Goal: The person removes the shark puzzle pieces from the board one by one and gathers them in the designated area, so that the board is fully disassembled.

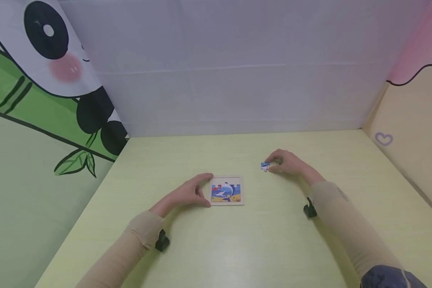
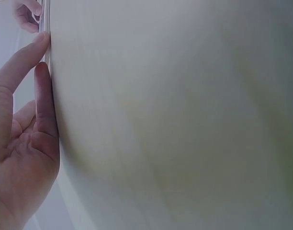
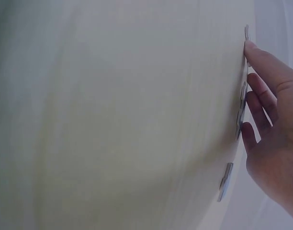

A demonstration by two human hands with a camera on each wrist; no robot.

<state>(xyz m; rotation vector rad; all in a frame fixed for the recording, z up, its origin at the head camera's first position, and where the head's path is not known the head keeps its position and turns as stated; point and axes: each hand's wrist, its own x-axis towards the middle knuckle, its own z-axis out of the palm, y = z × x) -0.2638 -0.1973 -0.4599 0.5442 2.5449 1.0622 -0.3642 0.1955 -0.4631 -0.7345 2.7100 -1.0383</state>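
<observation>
- Fingers of the right hand [image 1: 289, 163] pinch a piece [image 1: 265, 167] between thumb and index finger; it pokes out left of the tips, and from where I stand I can't tell whether it touches the desk [image 1: 219, 248].
- Fingers of the left hand [image 1: 187, 194] hold the frame [image 1: 227, 180] by its left side, index finger at the far corner, thumb at the near one; its sea picture [image 1: 226, 193] lies just right of those tips.
- Low down, from the right wrist's side, a second piece [image 3: 225, 182] shows edge-on near the heel of that hand, behind the little finger.
- I'd guess the pinched piece is light, stiff and a bit slippery on its face: best held by opposite edges, sparing the knobs.
- To my eye the frame is stiff too, and light enough to skid; its rim suits the fingers best.
</observation>
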